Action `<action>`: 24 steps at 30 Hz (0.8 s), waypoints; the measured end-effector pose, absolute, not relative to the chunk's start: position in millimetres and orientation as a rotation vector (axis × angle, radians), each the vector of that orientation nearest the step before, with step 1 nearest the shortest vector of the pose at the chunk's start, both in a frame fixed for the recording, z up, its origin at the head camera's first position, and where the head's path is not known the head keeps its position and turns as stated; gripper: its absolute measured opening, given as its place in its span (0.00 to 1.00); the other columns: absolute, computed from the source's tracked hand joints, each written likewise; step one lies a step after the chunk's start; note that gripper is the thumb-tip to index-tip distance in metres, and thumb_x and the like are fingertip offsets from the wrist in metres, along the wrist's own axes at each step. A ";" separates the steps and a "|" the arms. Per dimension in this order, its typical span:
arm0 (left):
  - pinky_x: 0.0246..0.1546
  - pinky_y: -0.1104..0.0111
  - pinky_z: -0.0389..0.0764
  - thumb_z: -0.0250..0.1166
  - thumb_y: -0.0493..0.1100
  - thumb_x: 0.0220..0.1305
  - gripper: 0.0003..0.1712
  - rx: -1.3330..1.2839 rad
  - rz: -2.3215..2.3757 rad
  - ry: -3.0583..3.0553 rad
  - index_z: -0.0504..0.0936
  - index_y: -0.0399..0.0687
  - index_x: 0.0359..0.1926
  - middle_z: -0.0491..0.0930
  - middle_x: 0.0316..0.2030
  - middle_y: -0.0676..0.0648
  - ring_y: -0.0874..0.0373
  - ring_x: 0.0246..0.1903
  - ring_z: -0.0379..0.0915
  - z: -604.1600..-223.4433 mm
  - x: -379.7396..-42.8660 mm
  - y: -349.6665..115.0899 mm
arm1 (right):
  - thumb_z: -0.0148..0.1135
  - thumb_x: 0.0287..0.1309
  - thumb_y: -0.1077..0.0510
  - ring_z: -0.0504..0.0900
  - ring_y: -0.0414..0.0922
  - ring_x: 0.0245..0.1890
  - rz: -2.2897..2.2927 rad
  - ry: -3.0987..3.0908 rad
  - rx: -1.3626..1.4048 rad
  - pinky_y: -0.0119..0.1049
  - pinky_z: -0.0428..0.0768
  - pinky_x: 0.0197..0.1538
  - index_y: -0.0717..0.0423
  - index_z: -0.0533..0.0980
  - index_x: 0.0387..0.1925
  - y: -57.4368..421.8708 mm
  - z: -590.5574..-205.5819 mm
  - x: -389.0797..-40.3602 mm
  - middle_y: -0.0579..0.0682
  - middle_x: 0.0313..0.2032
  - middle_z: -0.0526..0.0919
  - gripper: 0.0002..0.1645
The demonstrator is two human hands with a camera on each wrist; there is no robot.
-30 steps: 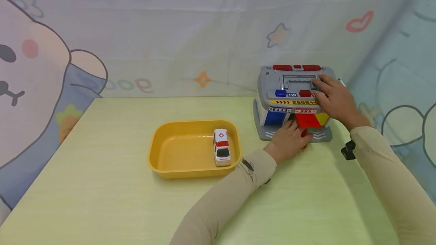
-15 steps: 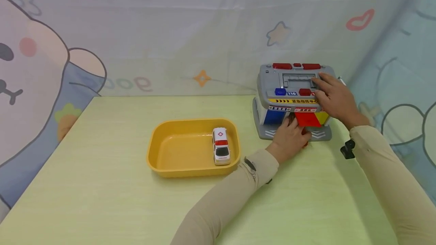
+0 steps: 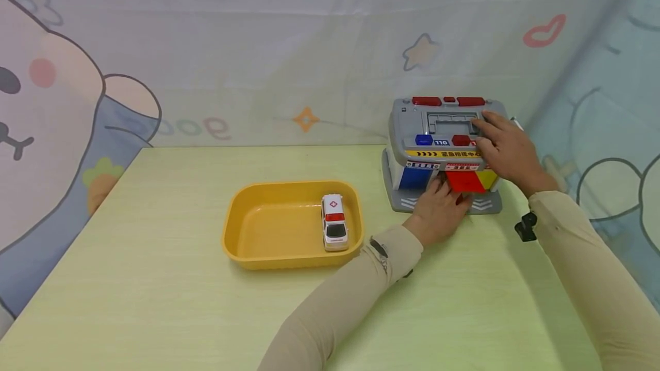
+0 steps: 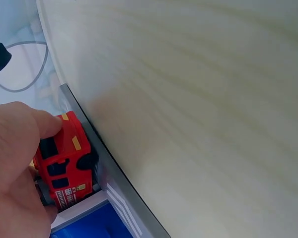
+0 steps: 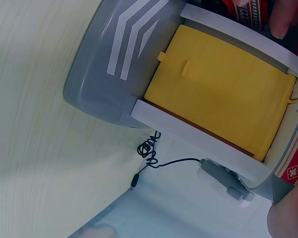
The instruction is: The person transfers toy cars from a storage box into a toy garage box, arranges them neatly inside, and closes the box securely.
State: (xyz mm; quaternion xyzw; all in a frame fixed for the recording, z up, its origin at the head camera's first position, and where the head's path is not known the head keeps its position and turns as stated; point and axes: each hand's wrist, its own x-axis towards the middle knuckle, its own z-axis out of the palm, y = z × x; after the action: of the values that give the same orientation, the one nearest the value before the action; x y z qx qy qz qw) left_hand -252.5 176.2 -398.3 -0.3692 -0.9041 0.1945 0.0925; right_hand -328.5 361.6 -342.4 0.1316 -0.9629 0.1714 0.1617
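At the right of the head view stands a grey toy emergency station [image 3: 404, 130] with a red door flap [image 3: 464, 181] swung up over its middle bay. My left hand [image 3: 440, 210] reaches in under that flap. In the left wrist view its thumb and fingers grip a red toy fire truck [image 4: 69, 153], set in the bay beside the blue door [image 4: 97, 223]. From above, the hand hides the truck. My right hand [image 3: 507, 147] rests on the station's roof at its right side, fingers extended near the red button [image 3: 461, 140].
Left of the station, a yellow tray [image 3: 273, 262] holds a white toy ambulance [image 3: 335, 222]. The yellow door [image 5: 218, 89] of the station is down. A grey piece on a coiled black cord [image 5: 149, 151] hangs at the station's side. A printed cloth [image 3: 258, 73] backs the table.
My left hand has moved slightly forward into the bay. The bit of red that showed by its fingers is now hidden in the head view. My right hand stays on the roof.
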 end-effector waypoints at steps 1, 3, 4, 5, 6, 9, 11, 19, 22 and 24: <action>0.78 0.57 0.49 0.40 0.54 0.80 0.30 -1.101 0.585 -2.686 0.50 0.68 0.79 0.52 0.78 0.54 0.51 0.76 0.46 -398.2 -253.0 176.1 | 0.34 0.72 0.50 0.60 0.66 0.72 0.492 -2.745 0.377 0.65 0.58 0.72 0.60 0.67 0.70 361.9 -342.5 -328.8 0.63 0.75 0.60 0.33; 0.78 0.57 0.49 0.40 0.53 0.80 0.29 -1.110 0.591 -2.687 0.51 0.71 0.78 0.53 0.78 0.54 0.51 0.76 0.46 -398.3 -254.4 175.9 | 0.33 0.71 0.50 0.60 0.66 0.72 0.492 -2.740 0.379 0.65 0.59 0.72 0.60 0.67 0.70 362.0 -342.4 -329.1 0.63 0.74 0.61 0.33; 0.78 0.57 0.49 0.40 0.53 0.80 0.29 -1.115 0.592 -2.686 0.52 0.72 0.78 0.53 0.78 0.54 0.51 0.76 0.47 -398.5 -255.0 175.7 | 0.33 0.71 0.51 0.60 0.66 0.72 0.494 -2.738 0.379 0.65 0.59 0.72 0.60 0.68 0.70 362.0 -342.3 -329.1 0.63 0.74 0.61 0.34; 0.78 0.57 0.49 0.40 0.53 0.80 0.29 -1.119 0.591 -2.685 0.52 0.73 0.77 0.54 0.78 0.54 0.51 0.76 0.47 -398.8 -255.6 175.6 | 0.32 0.71 0.51 0.60 0.66 0.72 0.494 -2.737 0.378 0.65 0.59 0.72 0.60 0.67 0.70 362.1 -342.3 -329.4 0.63 0.74 0.61 0.34; 0.78 0.58 0.49 0.41 0.53 0.80 0.28 -1.121 0.587 -2.685 0.53 0.73 0.77 0.54 0.78 0.54 0.51 0.76 0.47 -399.0 -256.3 175.5 | 0.32 0.70 0.51 0.60 0.66 0.72 0.494 -2.737 0.377 0.65 0.59 0.72 0.60 0.67 0.70 362.0 -342.2 -329.5 0.63 0.74 0.61 0.34; 0.77 0.59 0.52 0.42 0.53 0.80 0.27 -1.112 0.562 -2.670 0.58 0.74 0.75 0.57 0.77 0.54 0.52 0.74 0.51 -399.6 -257.0 174.6 | 0.31 0.69 0.52 0.60 0.66 0.72 0.490 -2.741 0.368 0.65 0.59 0.71 0.59 0.67 0.70 361.9 -342.4 -329.3 0.63 0.74 0.61 0.35; 0.76 0.61 0.54 0.43 0.53 0.79 0.26 -1.094 0.554 -2.667 0.60 0.74 0.74 0.59 0.76 0.53 0.53 0.73 0.52 -399.3 -257.0 174.0 | 0.30 0.69 0.52 0.60 0.66 0.72 0.485 -2.750 0.362 0.65 0.59 0.71 0.59 0.67 0.71 361.8 -343.0 -329.4 0.63 0.75 0.60 0.35; 0.72 0.65 0.60 0.44 0.51 0.80 0.23 -1.048 0.517 -2.617 0.65 0.72 0.72 0.64 0.73 0.53 0.56 0.68 0.58 -401.6 -259.2 173.0 | 0.31 0.69 0.52 0.60 0.66 0.72 0.466 -2.745 0.367 0.65 0.59 0.71 0.59 0.67 0.71 361.2 -344.1 -330.2 0.63 0.74 0.61 0.35; 0.70 0.66 0.63 0.44 0.50 0.80 0.23 -1.030 0.482 -2.567 0.67 0.70 0.71 0.68 0.71 0.53 0.56 0.66 0.62 -403.9 -259.9 171.5 | 0.31 0.69 0.52 0.60 0.66 0.72 0.472 -2.740 0.364 0.65 0.60 0.71 0.59 0.67 0.71 359.9 -343.9 -329.3 0.63 0.74 0.61 0.35; 0.70 0.66 0.64 0.44 0.50 0.80 0.23 -1.027 0.464 -2.550 0.68 0.69 0.70 0.69 0.70 0.53 0.56 0.65 0.63 -404.4 -260.0 170.8 | 0.31 0.69 0.52 0.61 0.66 0.72 0.477 -2.741 0.360 0.65 0.60 0.71 0.59 0.67 0.71 359.2 -343.9 -329.0 0.63 0.74 0.61 0.35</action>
State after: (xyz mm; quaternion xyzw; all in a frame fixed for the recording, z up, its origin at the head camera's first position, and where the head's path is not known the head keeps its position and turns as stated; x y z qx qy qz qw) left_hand -260.0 170.8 -404.4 -0.3625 -0.9005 0.1638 0.1757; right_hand -329.0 359.2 -343.9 0.1264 -0.9633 0.1677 0.1675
